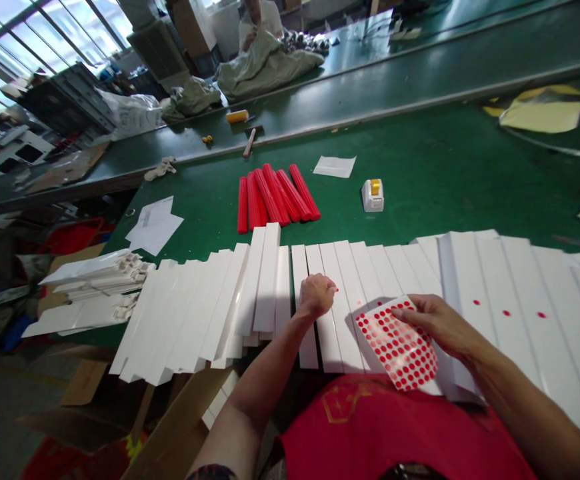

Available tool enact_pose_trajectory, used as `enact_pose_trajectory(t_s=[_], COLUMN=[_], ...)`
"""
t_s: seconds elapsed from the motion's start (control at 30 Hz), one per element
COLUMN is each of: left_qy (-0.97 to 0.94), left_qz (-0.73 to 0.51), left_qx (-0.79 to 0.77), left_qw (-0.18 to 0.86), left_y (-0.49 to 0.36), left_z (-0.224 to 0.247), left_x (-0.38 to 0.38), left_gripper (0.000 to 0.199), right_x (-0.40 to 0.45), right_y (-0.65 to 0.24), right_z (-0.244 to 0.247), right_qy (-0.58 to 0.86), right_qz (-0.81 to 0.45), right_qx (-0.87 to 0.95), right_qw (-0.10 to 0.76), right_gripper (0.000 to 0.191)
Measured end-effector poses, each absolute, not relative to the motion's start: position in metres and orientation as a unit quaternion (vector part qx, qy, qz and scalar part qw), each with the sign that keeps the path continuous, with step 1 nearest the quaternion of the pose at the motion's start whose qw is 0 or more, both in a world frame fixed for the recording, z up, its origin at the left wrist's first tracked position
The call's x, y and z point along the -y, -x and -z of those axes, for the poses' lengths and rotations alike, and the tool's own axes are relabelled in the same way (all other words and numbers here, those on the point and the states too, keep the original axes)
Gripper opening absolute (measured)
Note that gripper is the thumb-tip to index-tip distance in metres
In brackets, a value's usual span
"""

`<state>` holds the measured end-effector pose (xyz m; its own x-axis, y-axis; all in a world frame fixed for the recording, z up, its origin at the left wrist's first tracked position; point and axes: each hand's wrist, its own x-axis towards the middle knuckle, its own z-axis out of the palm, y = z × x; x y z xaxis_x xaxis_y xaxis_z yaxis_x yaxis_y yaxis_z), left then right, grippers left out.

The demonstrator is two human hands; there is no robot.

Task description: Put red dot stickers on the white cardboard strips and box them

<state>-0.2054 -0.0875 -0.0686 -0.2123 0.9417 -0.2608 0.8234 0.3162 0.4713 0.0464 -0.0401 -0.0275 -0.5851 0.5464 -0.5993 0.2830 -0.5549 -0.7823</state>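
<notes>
My left hand [317, 295] is closed in a pinch on a small red dot sticker [337, 290], just above the long white boxes [343, 267] in the middle. In my right hand [427, 313] is a sheet of red dot stickers [395, 343], held by its upper right corner and tilted over the boxes; part of the sheet has no dots. Several white boxes at the right [515, 280] bear one red dot each. Another row of white boxes [190, 310] lies to the left of my left hand, without visible dots.
Red ribbed tubes [275, 197] lie behind the boxes on the green table [420, 160]. Near them are a white dispenser [373, 195] and a paper slip [335, 166]. White bundles [95, 287] and papers sit left. An open carton [180, 420] stands below. A person [265, 17] is in the background.
</notes>
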Motion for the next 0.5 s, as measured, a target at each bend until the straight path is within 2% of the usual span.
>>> enact_pose_trajectory(t_s=[0.23,0.5], left_qy=[-0.611,-0.602], left_qz=[-0.048,-0.031], left_qx=[-0.759,-0.759], left_qw=[0.218,0.245], left_y=[0.2006,0.1980], left_z=[0.0668,0.0616], left_x=[0.0844,0.0881], left_gripper=[0.024,0.024], right_x=[0.0410,0.0392], right_y=[-0.0475,-0.0440], right_z=[0.0266,0.0249], right_qy=[0.447,0.455], right_qz=[-0.763,-0.756], right_qx=[0.458,0.463], right_qw=[0.092,0.088], right_gripper=[0.039,0.038])
